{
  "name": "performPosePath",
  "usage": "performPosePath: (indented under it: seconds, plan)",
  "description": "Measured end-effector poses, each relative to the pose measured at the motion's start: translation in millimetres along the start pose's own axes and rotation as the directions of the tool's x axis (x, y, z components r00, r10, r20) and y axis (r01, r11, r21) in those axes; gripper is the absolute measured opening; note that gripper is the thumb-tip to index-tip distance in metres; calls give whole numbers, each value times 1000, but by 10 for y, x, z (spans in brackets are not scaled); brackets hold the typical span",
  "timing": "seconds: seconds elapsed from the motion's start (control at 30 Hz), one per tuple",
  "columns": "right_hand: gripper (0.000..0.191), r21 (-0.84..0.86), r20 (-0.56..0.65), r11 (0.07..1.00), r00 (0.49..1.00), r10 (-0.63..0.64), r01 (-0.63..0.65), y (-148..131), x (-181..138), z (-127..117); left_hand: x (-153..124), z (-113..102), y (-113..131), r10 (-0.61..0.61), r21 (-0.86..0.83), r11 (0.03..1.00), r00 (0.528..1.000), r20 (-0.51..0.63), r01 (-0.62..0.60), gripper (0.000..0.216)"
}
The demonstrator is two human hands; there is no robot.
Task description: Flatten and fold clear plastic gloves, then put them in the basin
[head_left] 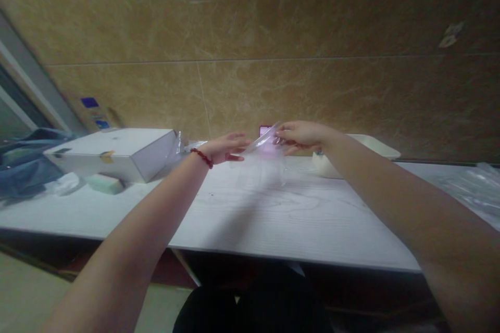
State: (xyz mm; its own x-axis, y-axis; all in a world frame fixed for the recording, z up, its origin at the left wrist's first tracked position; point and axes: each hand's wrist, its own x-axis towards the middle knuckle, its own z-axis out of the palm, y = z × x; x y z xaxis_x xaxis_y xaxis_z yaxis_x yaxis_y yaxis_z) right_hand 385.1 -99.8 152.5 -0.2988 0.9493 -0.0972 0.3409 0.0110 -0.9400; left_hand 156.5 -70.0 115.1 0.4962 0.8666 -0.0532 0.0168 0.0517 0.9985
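A clear plastic bag (pixel 258 165) hangs over the white table, its upper edge slanting up to the right. My right hand (pixel 299 135) pinches that edge near its upper end. My left hand (pixel 226 148), with a dark red bead bracelet (pixel 202 157) at the wrist, is at the lower left end of the edge. Its fingers are apart, and whether they touch the plastic I cannot tell. Behind the bag a phone (pixel 265 130) with a lit pinkish screen stands against the wall, partly hidden by the plastic.
A white box (pixel 117 151) sits on the table (pixel 297 229) at left, with a pale green sponge (pixel 104 183) before it and blue denim cloth (pixel 27 166) beside it. A cream basin (pixel 375 146) is partly behind my right forearm. Clear plastic bags (pixel 476 192) lie at far right.
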Motion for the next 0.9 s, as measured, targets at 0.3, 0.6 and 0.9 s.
performPosePath:
  seconds: [0.3, 0.6, 0.9]
  plan:
    - [7, 99, 109, 990, 990, 91, -102, 191, 153, -44, 316, 52, -157, -144, -92, 979, 932, 334, 184, 38]
    - [9, 187, 166, 973, 980, 107, -138, 287, 174, -97, 368, 163, -454, -256, -33, 949, 827, 501, 314, 39]
    - [10, 120, 97, 986, 990, 102, -113, 365, 225, -211, 451, 156, -427, -126, -144, 973, 935, 332, 182, 17]
